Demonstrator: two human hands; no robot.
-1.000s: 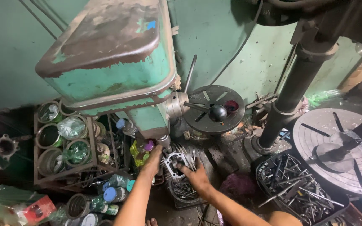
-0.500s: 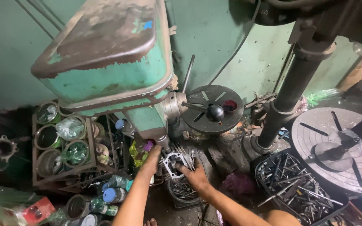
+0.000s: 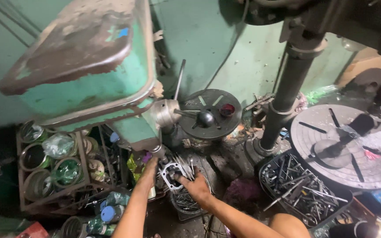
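Under the green drill press (image 3: 89,75), the right hand (image 3: 196,187) pinches a flat metal gasket (image 3: 171,171), while the left hand (image 3: 151,165) reaches up beside it, its grip impossible to tell.

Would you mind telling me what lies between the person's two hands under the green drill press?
In the head view, a flat metal gasket-like plate with cut-out holes sits between the left hand and right hand, both touching it.
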